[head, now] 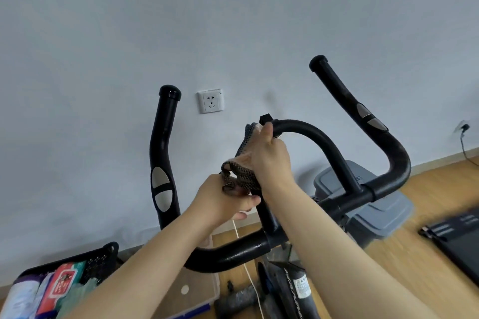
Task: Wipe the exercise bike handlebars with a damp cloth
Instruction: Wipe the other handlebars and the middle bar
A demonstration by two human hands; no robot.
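Cloth (242,175), dark with a speckled weave, hangs along the black handlebars' (324,142) centre loop. Right hand (269,155) grips its top end around the bar; left hand (223,202) pinches the bunched lower end.

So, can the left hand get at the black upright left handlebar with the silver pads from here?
Probably yes. The left hand sits beside the black upright left handlebar with nothing between them. Its grip is on the dark woven cloth, which the right hand also holds.
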